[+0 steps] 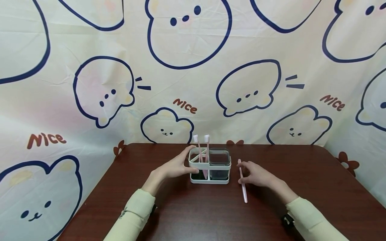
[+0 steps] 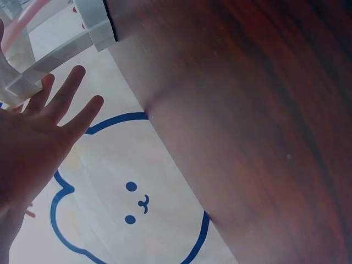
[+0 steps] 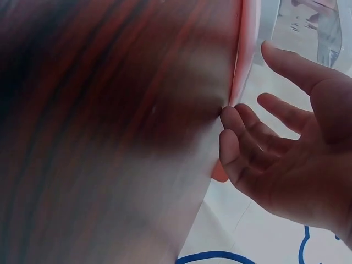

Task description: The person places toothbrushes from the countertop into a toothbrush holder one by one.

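Observation:
A white-framed toothbrush holder (image 1: 209, 181) with clear compartments stands on the table. Two pink toothbrushes (image 1: 207, 147) lean upright in its left part, white bristles up. My left hand (image 1: 172, 166) holds the holder's left side, thumb across the front and fingers toward the back; in the left wrist view several fingers spread past the white frame (image 2: 55, 58). Right of the holder, a slim pink toothbrush (image 1: 243, 190) lies on the tabletop, its far end partly hidden. My right hand (image 1: 256, 174) is over it with fingers loosely bent; in the right wrist view thumb and fingertips stand apart beside the pink handle (image 3: 246, 55).
The dark brown wooden table (image 1: 193, 214) ends against a printed cloth backdrop (image 1: 205, 87) at the back and sides. A clear, dark-tinted compartment (image 1: 219, 159) forms the holder's right half.

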The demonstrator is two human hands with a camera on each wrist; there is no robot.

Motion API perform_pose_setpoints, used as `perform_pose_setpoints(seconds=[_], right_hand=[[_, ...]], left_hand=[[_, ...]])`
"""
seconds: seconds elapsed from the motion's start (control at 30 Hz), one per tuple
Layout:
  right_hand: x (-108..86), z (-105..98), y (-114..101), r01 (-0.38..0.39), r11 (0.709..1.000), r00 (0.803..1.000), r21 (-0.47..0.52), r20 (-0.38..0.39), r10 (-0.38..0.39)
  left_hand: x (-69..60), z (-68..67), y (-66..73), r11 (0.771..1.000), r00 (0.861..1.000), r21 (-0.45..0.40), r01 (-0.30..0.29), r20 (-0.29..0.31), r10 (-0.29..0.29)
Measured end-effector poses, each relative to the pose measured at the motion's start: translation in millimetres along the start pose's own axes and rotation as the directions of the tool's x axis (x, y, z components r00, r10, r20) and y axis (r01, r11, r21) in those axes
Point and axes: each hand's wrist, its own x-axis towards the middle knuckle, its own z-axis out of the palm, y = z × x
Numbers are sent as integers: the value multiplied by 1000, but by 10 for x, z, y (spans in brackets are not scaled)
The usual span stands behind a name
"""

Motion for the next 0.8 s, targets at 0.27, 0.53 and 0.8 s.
perform_pose_setpoints(seconds=[0.27, 0.53, 0.8], right_hand=[[13, 57, 17, -21, 999, 999, -40, 30, 23], [16, 56, -4, 9, 999, 998, -40, 55, -7], [7, 36, -6, -21, 1000, 999, -22, 32, 21]], left_hand=[[11, 11, -1, 1000, 1000, 3, -1, -4, 1], [17, 12, -20, 1000, 1000, 5, -1, -6, 1], [17, 3, -27, 1000, 1000, 18, -11, -1, 11]])
